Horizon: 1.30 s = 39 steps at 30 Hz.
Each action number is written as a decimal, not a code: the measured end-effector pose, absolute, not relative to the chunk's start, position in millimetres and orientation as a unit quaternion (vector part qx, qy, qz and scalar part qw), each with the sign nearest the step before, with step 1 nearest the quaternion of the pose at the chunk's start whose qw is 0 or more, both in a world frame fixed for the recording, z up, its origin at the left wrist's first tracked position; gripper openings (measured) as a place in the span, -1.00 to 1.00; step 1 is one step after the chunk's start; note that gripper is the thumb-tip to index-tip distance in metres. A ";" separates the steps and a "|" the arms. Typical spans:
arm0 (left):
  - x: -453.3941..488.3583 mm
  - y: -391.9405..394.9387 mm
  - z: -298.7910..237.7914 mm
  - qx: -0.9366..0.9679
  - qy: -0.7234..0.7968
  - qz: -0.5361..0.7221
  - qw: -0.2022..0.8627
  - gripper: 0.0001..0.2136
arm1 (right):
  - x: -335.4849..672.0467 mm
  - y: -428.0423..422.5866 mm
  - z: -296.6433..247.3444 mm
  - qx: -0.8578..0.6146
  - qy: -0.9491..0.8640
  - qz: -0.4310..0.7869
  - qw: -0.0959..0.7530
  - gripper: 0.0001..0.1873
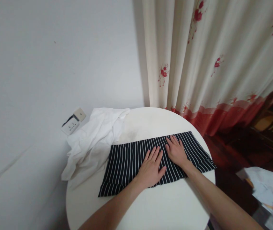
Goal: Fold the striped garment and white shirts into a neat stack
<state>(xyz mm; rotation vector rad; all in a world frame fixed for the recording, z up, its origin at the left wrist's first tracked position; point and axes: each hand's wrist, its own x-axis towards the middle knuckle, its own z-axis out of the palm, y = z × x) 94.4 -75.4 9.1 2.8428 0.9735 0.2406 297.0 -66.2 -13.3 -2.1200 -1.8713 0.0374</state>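
A black cloth with white stripes lies spread as a long, flat band across the round white table. It looks folded, with layered edges at its right end and lower left. My left hand rests flat on the middle of the cloth, fingers stretched out. Just right of it, my right hand also presses flat on the stripes with its fingers apart. Neither hand grips anything.
A crumpled white cloth lies at the table's left edge against the wall, beside a wall socket. Behind hangs a floral curtain. To the right are a wooden chair and white papers or bags.
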 end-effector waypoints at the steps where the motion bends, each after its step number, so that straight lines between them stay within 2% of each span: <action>1: 93.9 -75.0 9.7 0.942 0.321 0.079 0.066 -0.37 | 304.5 -65.1 -15.3 -0.756 -0.637 0.012 0.151 -0.43; 5: 93.3 -74.0 12.2 0.941 0.321 0.070 0.089 -0.29 | 333.3 -63.5 -19.3 -0.823 -0.547 -0.012 0.151 -0.38; 8: 93.9 -74.0 13.2 0.939 0.322 0.062 0.102 -0.26 | 341.5 -64.0 -15.8 -0.847 -0.489 -0.064 0.197 -0.35; 12: 94.9 -74.5 12.1 0.937 0.326 0.065 0.103 -0.26 | 322.5 -65.8 -11.6 -0.773 -0.567 -0.077 0.274 -0.41; 16: 95.5 -74.9 9.3 0.937 0.330 0.062 0.101 -0.21 | 290.1 -69.4 -19.0 -0.688 -0.657 0.004 0.309 -0.44; 19: 95.2 -74.9 7.9 0.935 0.331 0.066 0.103 -0.21 | 276.1 -72.0 -26.2 -0.669 -0.683 0.041 0.292 -0.43; 23: 95.0 -74.4 7.7 0.931 0.338 0.088 0.107 -0.36 | 271.9 -74.0 -29.2 -0.678 -0.698 0.018 0.231 -0.43; 26: 93.2 -70.9 7.2 0.913 0.381 0.107 0.096 -0.40 | 271.1 -74.9 -29.9 -0.682 -0.703 0.000 0.200 -0.43; 34: 33.4 -29.4 11.7 0.818 0.566 0.043 0.095 -0.44 | 270.8 -76.3 -34.1 -0.700 -0.690 -0.022 0.185 -0.39; 39: -4.4 -14.2 19.1 0.757 0.652 0.042 0.029 -0.49 | 270.2 -76.7 -29.0 -0.703 -0.688 -0.007 0.178 -0.40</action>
